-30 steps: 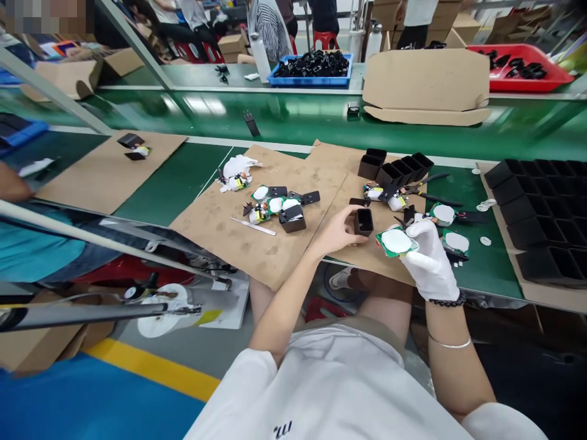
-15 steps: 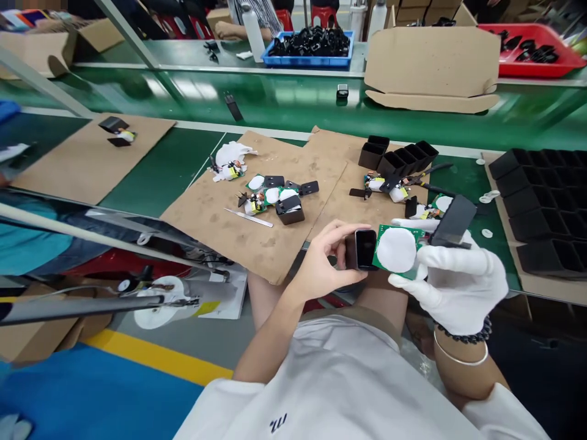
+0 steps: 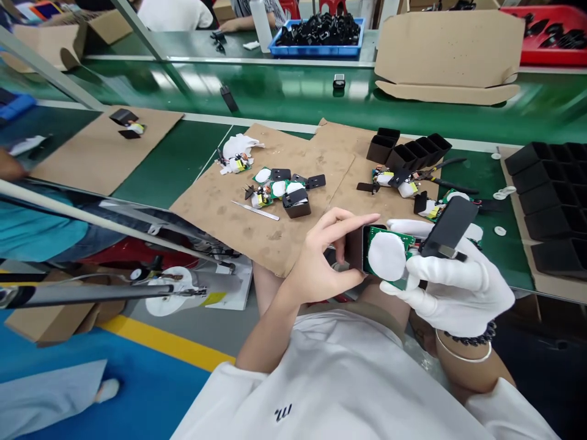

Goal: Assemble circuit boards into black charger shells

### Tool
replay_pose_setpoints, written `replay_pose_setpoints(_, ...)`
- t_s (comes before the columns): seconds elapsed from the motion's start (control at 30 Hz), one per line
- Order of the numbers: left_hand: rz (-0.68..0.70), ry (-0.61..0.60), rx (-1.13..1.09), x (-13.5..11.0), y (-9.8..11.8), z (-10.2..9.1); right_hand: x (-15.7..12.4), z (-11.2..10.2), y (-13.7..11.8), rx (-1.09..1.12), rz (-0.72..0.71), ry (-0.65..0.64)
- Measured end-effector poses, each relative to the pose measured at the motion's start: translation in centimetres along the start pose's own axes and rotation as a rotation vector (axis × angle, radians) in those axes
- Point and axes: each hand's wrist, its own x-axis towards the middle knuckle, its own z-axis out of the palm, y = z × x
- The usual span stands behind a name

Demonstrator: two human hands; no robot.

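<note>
My bare left hand (image 3: pixel 316 256) grips a black plastic housing (image 3: pixel 355 249) between thumb and fingers, its open end facing right. In my white-gloved right hand (image 3: pixel 454 281) is a green circuit board (image 3: pixel 408 240) with a round white pad (image 3: pixel 386 255) on its face. The board's left edge lies at the housing's mouth, slightly inside it. A black end cap (image 3: pixel 449 226) hangs at the board's right end, above my gloved fingers. Both hands are over my lap, at the bench's front edge.
Cardboard sheets (image 3: pixel 206 205) cover the bench, bearing circuit boards, tweezers (image 3: pixel 255 210) and black housings (image 3: pixel 296 205). Pliers (image 3: pixel 452 183) lie at the right, near rows of black housings (image 3: pixel 550 195). Beyond stand a blue tray (image 3: pixel 316 50) of black parts and a cardboard box (image 3: pixel 449 49). Other people sit nearby.
The board has moved left, and its edge now enters the housing's mouth instead of sitting beside it. The camera view has shifted slightly. A person's leg now shows at the lower left.
</note>
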Motion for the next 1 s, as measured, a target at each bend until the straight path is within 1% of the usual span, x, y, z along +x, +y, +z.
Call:
replay_pose_setpoints(0.13,0.031,-0.018,-0.007,0.1,0.0,0.0,-0.1,-0.3,0.4,-0.141,-0.195,0.008)
replay_pose_setpoints(0.23,0.054,-0.021,-0.009,0.2,0.0,0.1,-0.2,-0.3,0.2,-0.23,-0.296,0.007)
replay_pose_setpoints(0.3,0.057,-0.022,-0.005,0.2,0.0,0.1,-0.2,-0.2,0.1,-0.247,-0.318,0.018)
replay_pose_setpoints(0.53,0.07,-0.019,-0.018,0.1,-0.1,0.1,0.1,0.1,-0.2,-0.266,-0.318,0.007)
replay_pose_setpoints(0.6,0.074,-0.018,-0.03,0.0,-0.2,0.1,0.1,0.3,-0.5,-0.233,-0.264,0.017)
replay_pose_setpoints(0.63,0.076,-0.019,-0.034,0.0,-0.3,0.1,0.1,0.3,-0.8,-0.193,-0.202,0.01)
replay_pose_setpoints(0.7,0.087,-0.021,-0.039,-0.1,-0.4,0.1,0.3,0.4,-1.4,-0.044,-0.025,-0.057)
replay_pose_setpoints(0.77,0.104,-0.022,-0.046,-0.2,-0.5,0.1,0.7,0.5,-2.2,0.156,0.156,-0.14)
replay_pose_setpoints(0.83,0.117,-0.023,-0.046,-0.3,-0.5,0.1,1.3,0.5,-3.1,0.313,0.295,-0.2)
replay_pose_setpoints(0.87,0.12,-0.024,-0.042,-0.4,-0.5,0.1,1.6,0.5,-3.5,0.358,0.342,-0.221)
replay_pose_setpoints(0.93,0.123,-0.025,-0.029,-0.4,-0.5,0.1,1.9,0.7,-4.0,0.384,0.373,-0.252)
replay_pose_setpoints(0.97,0.123,-0.026,-0.022,-0.4,-0.5,0.1,1.9,0.8,-4.1,0.359,0.341,-0.237)
replay_pose_setpoints(1.0,0.123,-0.026,-0.019,-0.4,-0.6,0.1,1.8,1.0,-4.0,0.297,0.271,-0.18)
